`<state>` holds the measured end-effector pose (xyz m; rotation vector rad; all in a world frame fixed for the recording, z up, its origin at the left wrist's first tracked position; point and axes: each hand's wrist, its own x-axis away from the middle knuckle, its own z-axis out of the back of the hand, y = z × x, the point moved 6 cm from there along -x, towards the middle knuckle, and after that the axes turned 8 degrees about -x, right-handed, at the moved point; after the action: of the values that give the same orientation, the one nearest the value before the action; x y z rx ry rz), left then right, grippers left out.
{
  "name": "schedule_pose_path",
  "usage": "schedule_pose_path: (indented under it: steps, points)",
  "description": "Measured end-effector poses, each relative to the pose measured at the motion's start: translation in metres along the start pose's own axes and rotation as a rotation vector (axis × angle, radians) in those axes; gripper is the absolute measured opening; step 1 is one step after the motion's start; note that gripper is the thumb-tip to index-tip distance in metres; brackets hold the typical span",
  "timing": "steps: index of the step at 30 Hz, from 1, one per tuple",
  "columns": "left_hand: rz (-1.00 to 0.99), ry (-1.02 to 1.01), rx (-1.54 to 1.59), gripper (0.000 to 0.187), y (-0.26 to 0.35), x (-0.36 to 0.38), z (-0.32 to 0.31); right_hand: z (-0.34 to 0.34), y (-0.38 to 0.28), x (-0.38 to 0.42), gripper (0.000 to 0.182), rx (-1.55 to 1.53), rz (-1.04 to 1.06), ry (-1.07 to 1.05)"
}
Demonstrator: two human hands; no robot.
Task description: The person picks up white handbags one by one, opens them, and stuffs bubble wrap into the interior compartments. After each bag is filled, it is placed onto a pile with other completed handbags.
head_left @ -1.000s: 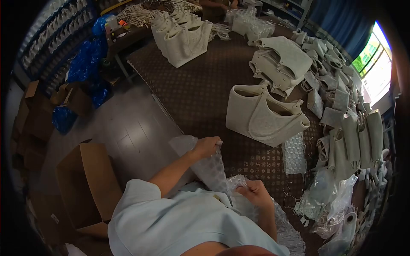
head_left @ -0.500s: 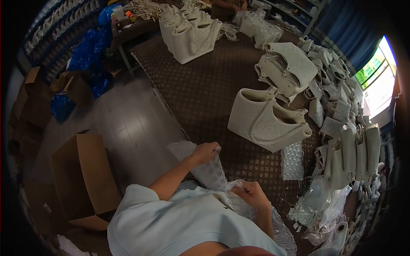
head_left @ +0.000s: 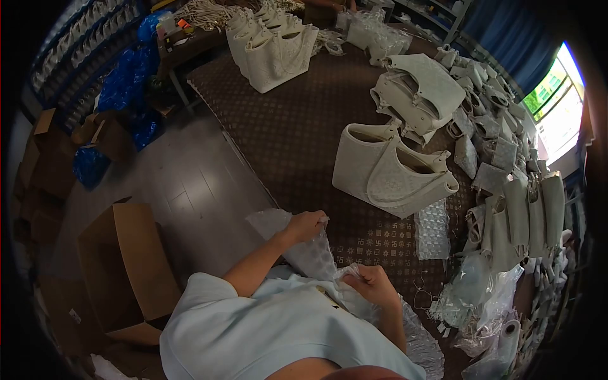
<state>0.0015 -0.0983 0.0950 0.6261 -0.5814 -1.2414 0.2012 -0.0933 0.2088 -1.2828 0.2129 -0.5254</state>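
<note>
A strip of clear bubble wrap (head_left: 308, 254) is stretched between my two hands at the near edge of the table. My left hand (head_left: 307, 226) is closed in a fist around its upper end. My right hand (head_left: 375, 286) pinches the wrap lower down, close to my shirt. More of the wrap trails past my right forearm. Beyond my hands a white embossed handbag (head_left: 370, 171) stands upright, its strap hanging over the front. Behind it another white handbag (head_left: 427, 88) lies tipped over. A flat bubble-wrap piece (head_left: 432, 231) lies partly under the nearer bag.
Several white totes (head_left: 278, 63) stand at the table's far end. Many small pouches (head_left: 491, 136) are heaped along the right side, above clear plastic bags (head_left: 472, 291). An open cardboard box (head_left: 142, 266) stands on my left. At the back, a person's hand (head_left: 351, 6) is partly visible.
The view has shifted slightly, so the bags appear a little higher and further left. Both my hands keep their hold on the bubble wrap with hardly any movement.
</note>
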Motion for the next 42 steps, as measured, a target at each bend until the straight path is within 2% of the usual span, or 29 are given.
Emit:
schedule_pose_path:
  steps: [5, 7, 19, 20, 22, 28, 32, 34, 37, 38, 39, 40, 41, 42]
  points:
    - [0.026, -0.003, -0.023, 0.016, -0.006, 0.000, -0.010, 0.001, -0.006, 0.002, 0.021, -0.025, -0.041, 0.002]
    - [0.021, 0.011, -0.031, 0.016, -0.007, 0.000, -0.012, 0.001, -0.002, 0.003, 0.010, -0.035, -0.006, -0.022]
    - [-0.017, 0.023, -0.010, 0.018, -0.004, 0.003, -0.011, 0.002, 0.011, 0.006, 0.010, 0.002, -0.015, -0.026]
    - [-0.019, 0.021, -0.010, 0.018, -0.004, 0.003, -0.011, 0.000, 0.008, 0.005, 0.010, 0.002, -0.016, -0.023]
    - [-0.005, 0.010, -0.013, 0.019, -0.004, 0.004, -0.011, 0.000, 0.001, 0.003, 0.027, -0.044, -0.005, 0.022]
    - [0.067, -0.064, -0.045, 0.019, 0.000, 0.006, -0.008, -0.001, -0.006, 0.002, 0.024, -0.025, 0.030, 0.035]
    - [0.100, -0.075, -0.022, 0.019, -0.007, 0.007, -0.006, 0.003, 0.015, 0.009, 0.024, 0.024, 0.021, 0.058]
    - [0.095, -0.024, -0.019, 0.018, -0.029, 0.004, 0.003, 0.014, 0.014, 0.015, 0.005, -0.014, -0.003, 0.067]
    - [0.065, 0.183, 0.010, 0.023, -0.068, 0.005, 0.037, 0.064, 0.026, 0.035, 0.006, 0.044, 0.021, 0.325]
    - [0.240, 0.162, -0.080, 0.025, -0.067, 0.010, 0.059, 0.082, 0.017, 0.044, 0.010, 0.045, -0.081, 0.351]
    - [0.415, 0.105, -0.260, 0.027, -0.097, 0.013, 0.075, 0.094, 0.010, 0.053, 0.012, -0.021, -0.059, 0.441]
    - [0.295, 0.218, -0.233, 0.028, -0.132, 0.012, 0.089, 0.110, 0.008, 0.061, 0.014, -0.056, -0.010, 0.536]
    - [0.383, 0.306, -0.293, 0.029, -0.140, 0.017, 0.114, 0.127, 0.014, 0.072, 0.016, -0.046, 0.007, 0.645]
    - [0.343, 0.396, -0.342, 0.029, -0.151, 0.021, 0.136, 0.142, 0.020, 0.090, 0.019, -0.037, 0.020, 0.752]
